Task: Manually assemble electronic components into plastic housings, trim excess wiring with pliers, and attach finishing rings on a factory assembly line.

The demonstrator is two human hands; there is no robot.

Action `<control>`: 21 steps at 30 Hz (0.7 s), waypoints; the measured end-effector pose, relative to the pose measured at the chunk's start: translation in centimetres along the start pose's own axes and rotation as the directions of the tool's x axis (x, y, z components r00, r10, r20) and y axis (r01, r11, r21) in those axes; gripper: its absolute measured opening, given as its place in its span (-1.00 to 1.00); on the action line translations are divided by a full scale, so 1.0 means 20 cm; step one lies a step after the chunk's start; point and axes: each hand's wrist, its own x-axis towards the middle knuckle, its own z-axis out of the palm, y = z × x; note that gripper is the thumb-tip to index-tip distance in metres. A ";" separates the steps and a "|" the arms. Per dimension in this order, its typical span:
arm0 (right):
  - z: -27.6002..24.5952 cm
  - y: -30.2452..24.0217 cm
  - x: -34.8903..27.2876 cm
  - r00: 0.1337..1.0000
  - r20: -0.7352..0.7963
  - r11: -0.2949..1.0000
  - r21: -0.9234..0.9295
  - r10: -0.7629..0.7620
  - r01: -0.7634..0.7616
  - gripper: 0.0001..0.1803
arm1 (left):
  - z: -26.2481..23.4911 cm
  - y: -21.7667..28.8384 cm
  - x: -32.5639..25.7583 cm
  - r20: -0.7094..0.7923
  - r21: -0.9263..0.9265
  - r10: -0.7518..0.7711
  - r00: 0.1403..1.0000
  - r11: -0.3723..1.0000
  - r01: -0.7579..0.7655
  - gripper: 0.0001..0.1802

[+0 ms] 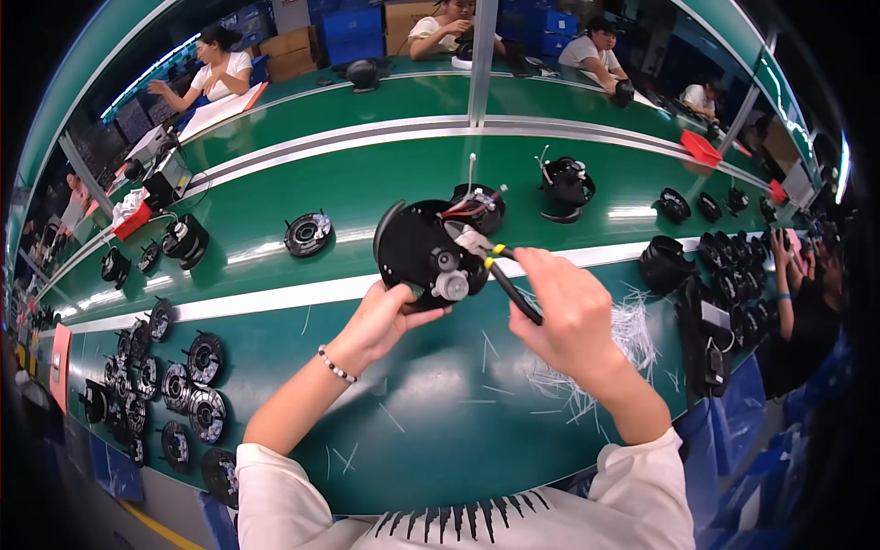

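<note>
Head view: single view, looking down on a green table (440, 440) with a pale rail (312, 295) along its far edge.
Left hand: closed around the lower near side of a black housing (403, 249); the left hand (390, 316) has its thumb against the part. A beaded bracelet (337, 364) is on the wrist.
Right hand: gripping pliers with black and yellow handles (510, 286); the right hand (570, 298) is wrapped around both handles.
Housing position: raised at the middle of the table's far edge, overlapping the rail in view. A grey round fitting (451, 285) faces the wearer; thin wires (469, 206) rise at the back.
Pliers position: head at the right side of the housing, beside the wires. Whether the jaws are closed on anything cannot be told.
White strips: a loose pile (632, 339) toward the table's right edge, partly behind the right forearm; single strips lie scattered nearer the middle.
Table, left end: round black parts (206, 415) in a group, reaching the near left corner.
Table, right end: a black device with a pale panel (715, 316); black parts (724, 252) grouped beyond it.
Far worktop: beyond the rail, a black ring-shaped part (309, 235) left of the housing and a black assembly (566, 186) to its right.
</note>
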 end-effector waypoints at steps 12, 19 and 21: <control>0.14 -0.44 -0.58 0.908 0.382 0.749 0.649 -0.171 -0.132 -0.51 | -0.59 0.04 0.71 0.023 -0.434 -0.033 0.999 0.900 0.040 -0.58; 0.25 -0.45 -0.73 0.767 0.583 0.670 0.686 -0.270 -0.285 -0.28 | -0.58 0.07 0.71 0.093 0.052 -0.232 0.968 0.972 0.228 -0.16; 0.22 -0.26 -0.76 0.887 0.443 0.732 0.646 -0.128 -0.217 -0.36 | -0.48 0.12 0.63 -0.129 0.417 0.062 0.990 0.909 -0.003 -0.39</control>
